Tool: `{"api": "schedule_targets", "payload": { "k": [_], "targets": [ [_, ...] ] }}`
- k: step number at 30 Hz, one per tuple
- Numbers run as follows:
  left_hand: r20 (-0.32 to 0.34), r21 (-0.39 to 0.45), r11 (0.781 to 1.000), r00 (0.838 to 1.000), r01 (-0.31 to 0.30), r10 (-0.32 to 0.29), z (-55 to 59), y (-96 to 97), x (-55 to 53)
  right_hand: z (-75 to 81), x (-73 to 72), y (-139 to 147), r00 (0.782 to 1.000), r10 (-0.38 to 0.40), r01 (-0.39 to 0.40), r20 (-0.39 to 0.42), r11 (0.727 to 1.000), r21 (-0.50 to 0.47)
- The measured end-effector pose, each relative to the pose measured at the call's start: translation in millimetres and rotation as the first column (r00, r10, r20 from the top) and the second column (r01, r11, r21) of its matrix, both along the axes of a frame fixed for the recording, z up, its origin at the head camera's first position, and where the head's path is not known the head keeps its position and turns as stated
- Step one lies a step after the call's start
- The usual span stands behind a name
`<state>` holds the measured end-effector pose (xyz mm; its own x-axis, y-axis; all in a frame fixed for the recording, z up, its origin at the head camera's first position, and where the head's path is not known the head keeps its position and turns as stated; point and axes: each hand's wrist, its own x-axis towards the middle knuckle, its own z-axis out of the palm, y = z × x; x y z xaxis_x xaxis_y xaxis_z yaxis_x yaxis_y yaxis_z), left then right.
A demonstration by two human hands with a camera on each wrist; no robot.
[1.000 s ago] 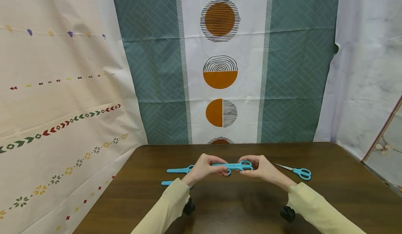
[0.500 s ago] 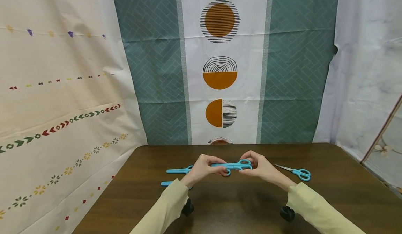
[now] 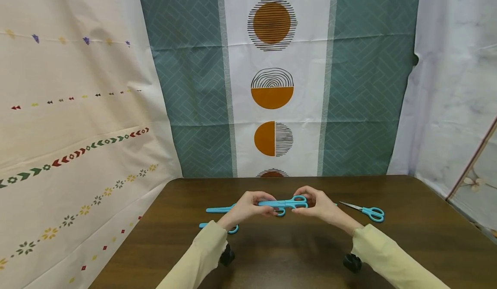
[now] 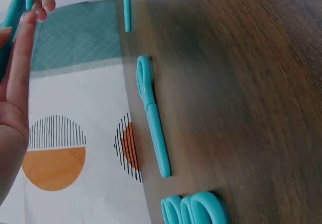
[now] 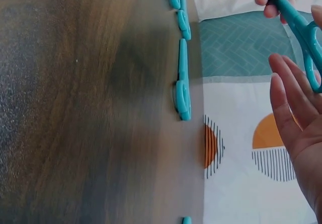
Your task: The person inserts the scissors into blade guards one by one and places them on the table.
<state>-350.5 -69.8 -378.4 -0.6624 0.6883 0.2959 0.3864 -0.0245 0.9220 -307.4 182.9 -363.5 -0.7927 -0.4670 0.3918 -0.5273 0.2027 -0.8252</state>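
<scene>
My left hand [image 3: 248, 208] pinches the capped end of a pair of turquoise scissors [image 3: 278, 203], held above the table and lying level across the head view. At the other end, my right hand [image 3: 316, 205] holds the handle loops between thumb and fingers. No bare blade shows on this pair. In the right wrist view the scissors [image 5: 297, 25] slant between both hands, the right fingers [image 5: 287, 90] stretched along the loops. Below, on the table, rests another pair of capped scissors [image 4: 151, 113], mostly hidden by the hands in the head view.
Two capped pairs, upper scissors [image 3: 219, 210] and lower scissors [image 3: 234, 229], lie left on the brown table [image 3: 287, 259]. Uncapped scissors [image 3: 372, 214] with their blade pointing left lie at right. A loose turquoise cap [image 4: 127, 12] lies near that blade. Patterned cloths hang behind.
Both hands and the held scissors have shifted slightly left. More of the lower left scissors' handle shows, and the tip of a turquoise piece now shows beside my right wrist.
</scene>
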Motion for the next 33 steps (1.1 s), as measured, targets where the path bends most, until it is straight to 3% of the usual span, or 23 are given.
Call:
{"api": "schedule_targets", "payload": {
  "k": [4, 7, 12, 16, 19, 24, 27, 33],
  "targets": [
    [0.018, -0.026, 0.999, 1.0, -0.02, 0.02, -1.4, -3.5, -1.0, -11.4, -10.1, -2, 1.0, -0.023, 0.023, -0.007, 1.0, 0.006],
    [0.009, -0.029, 0.999, 0.999, -0.038, 0.039, 3.7, -5.1, 2.9, -20.1, -17.7, -2, 0.998, -0.052, 0.053, -0.021, 0.998, 0.03],
    [-0.06, -0.096, 0.986, 0.989, -0.138, 0.133, 16.7, -7.8, 14.0, -23.5, -21.3, -4, 0.995, -0.096, 0.099, -0.041, 0.992, 0.078],
    [-0.073, -0.145, 0.972, 0.982, -0.185, 0.176, 19.7, -9.6, 16.9, -24.1, -22.4, -6, 0.992, -0.113, 0.118, -0.049, 0.985, 0.122],
    [-0.07, -0.157, 0.968, 0.98, -0.195, 0.186, 16.5, -10.6, 14.9, -25.6, -23.2, -7, 0.991, -0.123, 0.13, -0.058, 0.98, 0.148],
    [-0.092, -0.183, 0.955, 0.972, -0.232, 0.218, -1.3, -11.9, 0.6, -28.0, -23.7, -10, 0.992, -0.119, 0.127, -0.052, 0.976, 0.176],
    [-0.145, -0.209, 0.941, 0.96, -0.267, 0.24, -10.4, -13.3, -6.6, -30.1, -24.5, -12, 0.993, -0.112, 0.119, -0.047, 0.972, 0.203],
    [-0.261, -0.251, 0.914, 0.931, -0.32, 0.255, -16.1, -16.5, -11.4, -35.0, -27.4, -15, 0.993, -0.101, 0.111, -0.052, 0.961, 0.254]
  ]
}}
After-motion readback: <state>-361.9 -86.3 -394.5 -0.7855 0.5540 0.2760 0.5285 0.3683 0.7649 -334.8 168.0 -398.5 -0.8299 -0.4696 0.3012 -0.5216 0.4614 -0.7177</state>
